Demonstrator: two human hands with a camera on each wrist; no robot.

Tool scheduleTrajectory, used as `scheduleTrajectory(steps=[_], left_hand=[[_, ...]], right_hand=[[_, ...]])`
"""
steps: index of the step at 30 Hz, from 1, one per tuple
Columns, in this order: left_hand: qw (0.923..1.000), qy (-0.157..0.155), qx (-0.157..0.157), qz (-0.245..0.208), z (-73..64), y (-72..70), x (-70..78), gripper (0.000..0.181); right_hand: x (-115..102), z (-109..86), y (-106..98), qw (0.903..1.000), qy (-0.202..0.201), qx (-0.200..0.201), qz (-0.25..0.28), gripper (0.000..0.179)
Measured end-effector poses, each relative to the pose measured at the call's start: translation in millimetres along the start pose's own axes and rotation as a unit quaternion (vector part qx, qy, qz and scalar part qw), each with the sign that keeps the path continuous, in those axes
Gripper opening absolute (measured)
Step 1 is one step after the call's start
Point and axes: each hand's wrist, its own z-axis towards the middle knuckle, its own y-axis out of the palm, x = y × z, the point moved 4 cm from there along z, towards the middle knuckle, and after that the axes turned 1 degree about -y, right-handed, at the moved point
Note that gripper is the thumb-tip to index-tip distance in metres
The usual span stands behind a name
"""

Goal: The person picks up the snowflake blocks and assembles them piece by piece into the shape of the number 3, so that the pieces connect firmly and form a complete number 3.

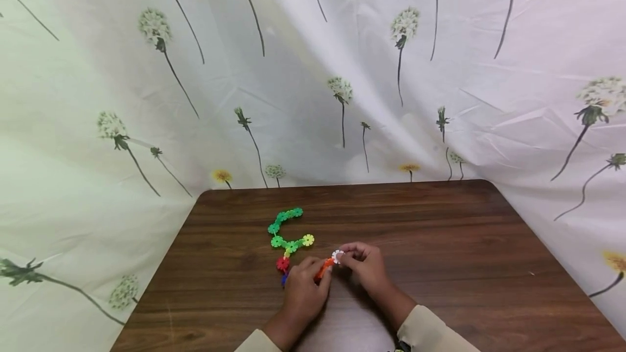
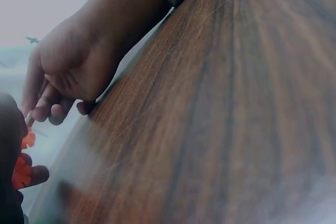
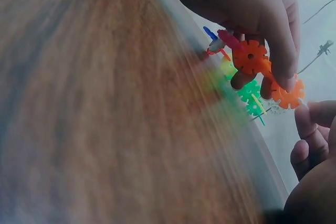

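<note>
A chain of notched plastic discs lies on the table, with green discs [image 1: 276, 241] curving at its far end and a red disc [image 1: 282, 263] nearer me. My left hand [image 1: 304, 288] grips the orange discs [image 3: 250, 57] of the chain between thumb and fingers. At the end of the orange part, my right hand [image 1: 367, 265] pinches a white disc [image 1: 337, 256] by its edge, right against the last orange disc. A blue disc [image 1: 285, 279] shows partly behind the left hand. In the right wrist view a pink disc [image 3: 230, 40] sits beside the orange ones.
The brown wooden table [image 1: 440, 232] extends on both sides of the hands. Behind it hangs a white cloth [image 1: 303, 124] printed with dandelions. A yellow disc [image 1: 308, 239] ends a short side branch of the green discs.
</note>
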Motion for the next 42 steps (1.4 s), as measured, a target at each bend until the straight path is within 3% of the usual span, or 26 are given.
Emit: scheduleTrajectory(steps=[4,10,16,21,28,30,36,42], left_hand=[[1.0000,0.007,0.004,0.002,0.2,1.2,0.7,0.018],[0.9982,0.054,0.022,0.011,-0.7,0.6,3.7,0.021],[0.9959,0.087,0.024,0.009,-1.8,10.1,-6.8,0.023],[0.9925,0.114,0.042,0.009,-2.0,8.1,-5.0,0.021],[0.9970,0.064,-0.016,0.042,0.1,4.4,3.3,0.043],[0.9962,0.062,-0.029,0.054,-0.6,4.5,4.4,0.049],[0.9949,0.083,-0.013,0.055,-1.0,3.7,5.7,0.056],[0.9962,0.084,-0.018,0.008,2.9,-1.9,-0.5,0.055]], right_hand=[[-2.5,-2.1,0.7,0.9995,-0.020,-0.023,0.006,0.021],[-4.8,-3.9,0.9,0.9983,-0.029,-0.049,0.014,0.026],[-6.2,-5.2,3.5,0.9994,-0.017,-0.027,-0.012,0.021],[-10.0,-7.9,6.4,0.9989,-0.040,-0.012,-0.022,0.019],[-9.2,-4.3,2.6,0.9972,-0.055,0.015,-0.049,0.015],[-7.5,-2.6,0.9,0.9969,-0.055,0.020,-0.053,0.014],[-4.7,1.7,-5.1,0.9954,-0.067,0.029,-0.061,0.014],[-5.6,4.9,-14.3,0.9956,-0.053,0.052,-0.057,0.015]])
